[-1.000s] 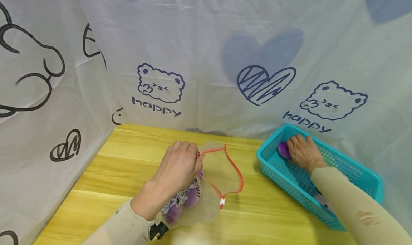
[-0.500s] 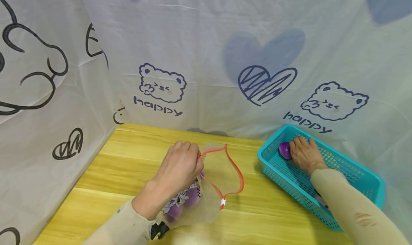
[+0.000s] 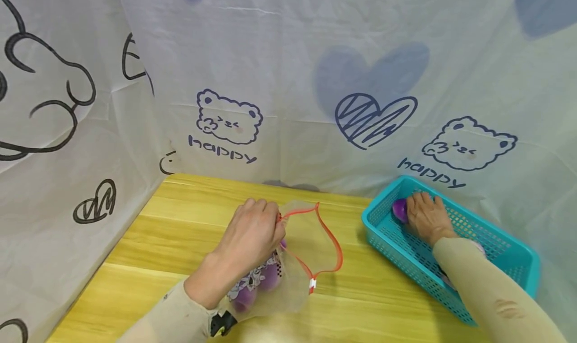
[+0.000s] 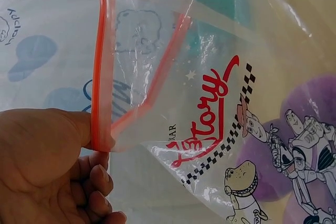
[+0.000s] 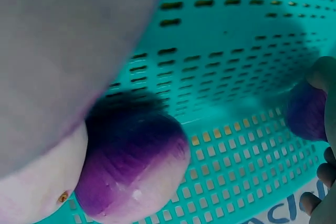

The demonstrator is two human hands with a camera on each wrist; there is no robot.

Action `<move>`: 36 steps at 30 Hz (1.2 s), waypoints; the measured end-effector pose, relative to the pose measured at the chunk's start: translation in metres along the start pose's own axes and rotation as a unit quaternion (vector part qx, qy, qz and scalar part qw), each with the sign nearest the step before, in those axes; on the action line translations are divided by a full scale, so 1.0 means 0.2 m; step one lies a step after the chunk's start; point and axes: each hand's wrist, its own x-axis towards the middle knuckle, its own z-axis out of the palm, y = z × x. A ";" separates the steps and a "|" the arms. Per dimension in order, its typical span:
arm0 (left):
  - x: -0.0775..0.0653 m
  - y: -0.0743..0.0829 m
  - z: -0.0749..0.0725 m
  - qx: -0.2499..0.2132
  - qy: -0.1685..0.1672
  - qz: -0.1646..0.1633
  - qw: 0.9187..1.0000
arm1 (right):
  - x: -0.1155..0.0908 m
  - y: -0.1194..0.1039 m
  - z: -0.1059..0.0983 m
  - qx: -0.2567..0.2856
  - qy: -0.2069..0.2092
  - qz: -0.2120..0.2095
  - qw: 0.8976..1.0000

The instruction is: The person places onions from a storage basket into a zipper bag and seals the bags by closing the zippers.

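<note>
My left hand [image 3: 248, 233] pinches the rim of a clear zip bag [image 4: 210, 103] with an orange-red slider zip, between thumb and fingers. The bag's mouth gapes to the right. Purple turnips [image 3: 270, 278] show through its printed side, under the hand. At the far left end of a turquoise basket [image 3: 376, 228], my right hand [image 3: 425, 215] holds a purple turnip [image 3: 399, 210]. In the right wrist view, the thumb lies against that turnip [image 5: 304, 111]; the hand is partly cut off by the edge.
A purple-and-white turnip [image 5: 131, 171] and a paler turnip [image 5: 39, 177] lie nearer in the basket. A blurred pale shape covers the upper left there. White printed cloth [image 3: 288, 82] hangs behind the yellow wood-grain table [image 3: 180, 208].
My right forearm has shifted slightly left, and a bit of a pale turnip shows beyond the sleeve. The right hand stays at the purple turnip; the left hand and bag hold still.
</note>
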 end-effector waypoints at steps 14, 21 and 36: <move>0.03 -0.02 0.01 -0.009 0.015 0.025 1.000 | 0.00 0.08 -0.21 0.012 0.090 0.043 0.995; 0.06 -0.03 -0.01 -0.018 -0.005 0.012 1.000 | 0.02 0.03 -0.42 -0.008 0.124 0.015 0.992; 0.09 -0.03 -0.01 0.013 0.043 0.063 0.997 | 0.05 -0.22 -0.71 -0.006 0.222 -0.059 0.973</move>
